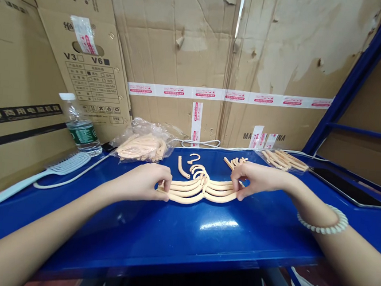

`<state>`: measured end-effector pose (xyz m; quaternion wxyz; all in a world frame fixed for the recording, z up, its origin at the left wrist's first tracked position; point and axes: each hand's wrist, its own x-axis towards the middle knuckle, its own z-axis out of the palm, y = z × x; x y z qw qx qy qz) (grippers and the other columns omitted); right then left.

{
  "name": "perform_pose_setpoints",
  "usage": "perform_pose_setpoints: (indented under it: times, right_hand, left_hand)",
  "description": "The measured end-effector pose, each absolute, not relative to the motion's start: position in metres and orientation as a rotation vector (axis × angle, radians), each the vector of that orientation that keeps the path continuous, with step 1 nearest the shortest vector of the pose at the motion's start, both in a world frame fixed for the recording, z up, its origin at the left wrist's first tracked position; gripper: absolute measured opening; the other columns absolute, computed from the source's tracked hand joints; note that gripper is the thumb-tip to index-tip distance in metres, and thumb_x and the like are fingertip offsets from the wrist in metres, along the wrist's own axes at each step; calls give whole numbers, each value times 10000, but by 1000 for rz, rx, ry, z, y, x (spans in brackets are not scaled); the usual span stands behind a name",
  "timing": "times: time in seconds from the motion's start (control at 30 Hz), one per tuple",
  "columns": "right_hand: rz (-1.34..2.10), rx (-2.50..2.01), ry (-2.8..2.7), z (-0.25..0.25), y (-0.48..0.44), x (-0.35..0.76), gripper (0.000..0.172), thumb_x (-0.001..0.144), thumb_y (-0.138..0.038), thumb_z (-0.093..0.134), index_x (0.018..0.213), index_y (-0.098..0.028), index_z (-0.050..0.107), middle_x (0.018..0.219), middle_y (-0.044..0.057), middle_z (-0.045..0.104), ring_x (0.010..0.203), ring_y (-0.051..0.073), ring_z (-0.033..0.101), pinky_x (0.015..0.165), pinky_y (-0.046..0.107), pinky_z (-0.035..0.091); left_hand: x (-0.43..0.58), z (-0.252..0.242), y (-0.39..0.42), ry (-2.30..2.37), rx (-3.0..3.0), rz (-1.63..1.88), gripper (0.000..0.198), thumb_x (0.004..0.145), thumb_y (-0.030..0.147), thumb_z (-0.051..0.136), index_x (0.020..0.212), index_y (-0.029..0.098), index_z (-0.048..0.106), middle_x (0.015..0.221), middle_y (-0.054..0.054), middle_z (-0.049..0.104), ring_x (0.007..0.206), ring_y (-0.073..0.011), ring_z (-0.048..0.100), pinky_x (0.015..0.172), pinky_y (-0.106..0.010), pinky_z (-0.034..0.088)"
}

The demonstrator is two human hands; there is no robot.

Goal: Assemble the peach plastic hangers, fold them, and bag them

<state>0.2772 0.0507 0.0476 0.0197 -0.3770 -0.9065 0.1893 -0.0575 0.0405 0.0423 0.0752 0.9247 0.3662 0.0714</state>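
Note:
Several beige plastic hangers (185, 200) lie stacked side by side on the blue table, their hooks (199, 169) pointing towards the back. My left hand (147, 181) pinches the left ends of their arms between thumb and fingers. At the other side, my right hand (252, 177) is closed on the right ends, a beaded bracelet on its wrist. A loose beige hanger arm (183, 168) and a loose hook (194, 157) lie just behind the stack. More beige pieces (230, 163) show behind my right hand, which partly hides them.
A clear bag of beige parts (143, 145) sits at the back left, another bag (284, 159) at the back right. Around them are a water bottle (82, 129), a light blue hairbrush (70, 164), a dark phone (346, 187) and a white cable (204, 143). Cardboard (184, 62) walls the back.

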Motion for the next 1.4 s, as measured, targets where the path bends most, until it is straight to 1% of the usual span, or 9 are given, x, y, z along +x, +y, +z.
perform_pose_setpoints:
  times: [0.13,0.27,0.6,0.8,0.93,1.07,1.17,1.3,1.4]
  right_hand:
    - [617,-1259,-2824,44,49,272,202,695,-358,763,745,-166,725,752,27,695,680,157,599,626,265,409]
    - [572,-1313,-2798,44,49,272,184,694,-332,757,744,-160,714,759,33,702,698,166,613,631,264,417]
    - [548,-1463,-2733,43,53,275,163,689,-306,738,704,-161,667,698,16,682,649,165,612,569,258,399]
    - [565,-1467,-2679,44,52,278,174,678,-295,729,730,-166,625,685,12,650,621,153,589,534,251,393]
    - [573,-1390,-2680,48,53,283,232,680,-363,730,748,-169,622,699,16,640,655,158,596,574,261,418]
    - [527,-1299,-2546,54,55,288,315,764,-477,656,778,-164,619,694,25,638,624,138,573,556,259,406]
    - [501,-1299,-2450,58,55,290,346,796,-509,617,775,-164,596,676,19,624,592,126,550,537,258,388]
    - [573,-1280,-2632,59,50,289,361,734,-508,683,817,-163,618,733,22,613,660,150,556,588,274,401]
    - [593,-1235,-2795,55,48,288,421,636,-496,762,845,-172,593,834,29,601,741,171,543,646,284,408]
  left_hand:
    - [-56,43,36,1150,2784,124,90,753,255,679,691,194,654,805,-5,635,754,-171,587,637,-246,380]
    - [-56,43,37,1154,2792,140,65,762,219,679,700,200,670,803,-1,634,749,-166,591,631,-244,372]
    - [-58,37,42,1157,2812,191,96,799,270,647,734,199,653,809,0,634,742,-162,586,613,-242,363]
    - [-57,38,42,1211,2811,173,118,792,293,652,728,193,646,808,-5,629,736,-166,577,609,-250,353]
    - [-58,39,41,1200,2842,186,116,782,303,649,725,202,642,800,0,626,732,-169,573,607,-255,347]
    - [-58,39,40,1224,2882,180,105,781,294,635,725,206,624,798,9,621,726,-165,568,595,-254,331]
    - [-58,41,39,1247,2891,158,117,778,289,639,712,200,601,798,11,620,717,-161,563,590,-252,318]
    - [-58,43,37,1222,2893,129,103,781,275,644,723,202,602,806,10,624,725,-164,568,590,-250,310]
    - [-58,44,37,1212,2886,131,91,780,269,637,722,204,610,795,11,625,716,-164,567,583,-251,313]
